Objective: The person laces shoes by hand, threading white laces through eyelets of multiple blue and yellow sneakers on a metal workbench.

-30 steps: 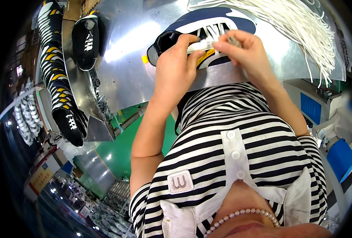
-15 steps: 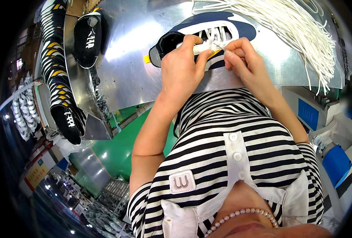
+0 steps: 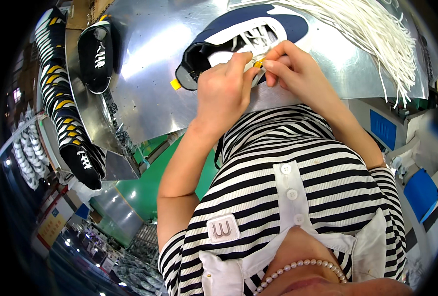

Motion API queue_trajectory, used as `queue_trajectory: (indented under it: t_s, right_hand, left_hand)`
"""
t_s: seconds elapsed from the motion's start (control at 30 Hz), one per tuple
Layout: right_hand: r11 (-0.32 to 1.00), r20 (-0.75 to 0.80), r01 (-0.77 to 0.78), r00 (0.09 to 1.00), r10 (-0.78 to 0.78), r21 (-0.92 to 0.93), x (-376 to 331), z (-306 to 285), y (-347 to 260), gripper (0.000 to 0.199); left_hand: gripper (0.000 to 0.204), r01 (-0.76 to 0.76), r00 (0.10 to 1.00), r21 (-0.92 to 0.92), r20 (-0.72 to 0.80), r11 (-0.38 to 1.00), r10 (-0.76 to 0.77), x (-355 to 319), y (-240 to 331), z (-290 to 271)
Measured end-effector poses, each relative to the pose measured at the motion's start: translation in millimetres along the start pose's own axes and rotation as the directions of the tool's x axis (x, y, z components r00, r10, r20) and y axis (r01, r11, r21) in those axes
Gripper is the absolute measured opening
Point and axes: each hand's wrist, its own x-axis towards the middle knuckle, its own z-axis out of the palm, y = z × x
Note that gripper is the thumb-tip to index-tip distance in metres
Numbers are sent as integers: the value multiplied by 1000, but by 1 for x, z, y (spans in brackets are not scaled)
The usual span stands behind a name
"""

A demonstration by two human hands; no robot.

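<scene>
A navy and white sneaker point(image 3: 225, 32) lies on the metal table, toe to the right, with a yellow tab at its heel. White shoelace point(image 3: 254, 38) crosses the toe end of its opening. My left hand point(image 3: 224, 91) is closed at the near side of the opening, thumb and forefinger gripping the shoe's edge by the eyelets. Close beside it, my right hand point(image 3: 294, 68) pinches a thin end of shoelace between thumb and forefinger. Both hands partly cover the shoe's near side, where a bit of yellow shows between them.
A thick bundle of loose white shoelaces point(image 3: 376, 47) spreads over the table's right side. At the left stands a dark laced shoe point(image 3: 95, 59). Beyond the metal edge runs a long row of nested striped shoes point(image 3: 63, 103). The metal table point(image 3: 150, 93) has its near edge by my waist.
My right hand has moved left, closer to my left hand. The sneaker has tilted, showing more of its inside. The whole view has shifted slightly.
</scene>
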Motion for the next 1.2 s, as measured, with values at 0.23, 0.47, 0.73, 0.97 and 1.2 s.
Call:
queue_trajectory:
  t_s: [0.23, 0.47, 0.73, 0.97, 1.2]
  right_hand:
    - [939, -61, 220, 968, -244, -264, 15, 13, 11, 16]
    - [778, 2, 298, 934, -356, -553, -9, -44, -25, 19]
    - [773, -265, 450, 759, -594, -447, 38, -26, 26, 19]
    - [415, 427, 773, 619, -659, -480, 23, -41, 5, 26]
    - [435, 472, 679, 729, -495, -592, 19, -27, -13, 16]
  left_hand:
    - [25, 9, 997, -34, 74, 999, -6, 2, 0, -3]
    - [25, 232, 960, -165, 196, 959, -198, 3, 5, -15]
    - [31, 224, 815, 23, 543, 974, -201, 10, -1, -44]
    - [31, 357, 928, -144, 166, 923, -333, 10, 0, -19]
    - [27, 245, 945, 8, 221, 969, -241, 28, -6, -20]
